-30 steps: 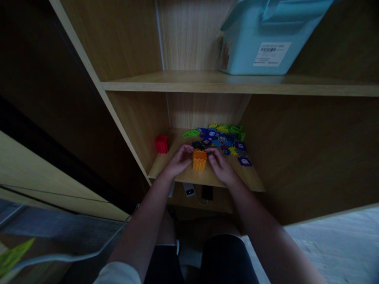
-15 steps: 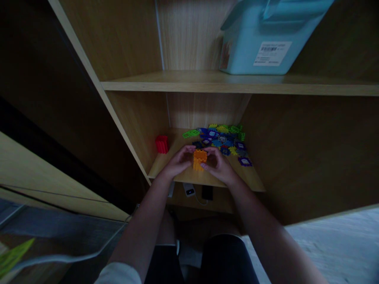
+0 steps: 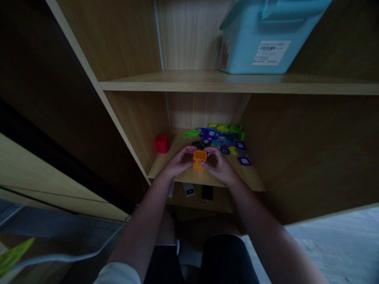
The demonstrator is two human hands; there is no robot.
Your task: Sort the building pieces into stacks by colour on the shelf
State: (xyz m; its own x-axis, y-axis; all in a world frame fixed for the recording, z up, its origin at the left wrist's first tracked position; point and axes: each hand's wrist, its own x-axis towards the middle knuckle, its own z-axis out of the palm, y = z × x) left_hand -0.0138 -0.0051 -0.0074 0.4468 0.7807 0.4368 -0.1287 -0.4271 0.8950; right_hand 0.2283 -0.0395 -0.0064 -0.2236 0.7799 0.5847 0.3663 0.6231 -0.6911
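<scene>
Between my two hands is a stack of orange interlocking plastic tiles (image 3: 200, 155), formed like a small block with notched edges. My left hand (image 3: 181, 161) grips its left side, fingers curled at the back corner. On the other side my right hand (image 3: 217, 162) holds it, thumb pressed on the front face and fingers at the far right corner. A red block of similar tiles (image 3: 161, 144) stands to the left on the lower shelf (image 3: 180, 173). Behind and right of my hands lies a loose pile of blue, purple, yellow and green tiles (image 3: 222, 138).
A light blue plastic bin (image 3: 245, 55) with a white label sits on the upper shelf (image 3: 189, 85). Under the lower shelf are a white device (image 3: 188, 189) with a cable and a black flat object (image 3: 207, 192). Cabinet walls rise on both sides.
Both hands stay almost in place around the orange tiles. My left thumb has shifted slightly toward the block. The red block and the pile have not moved.
</scene>
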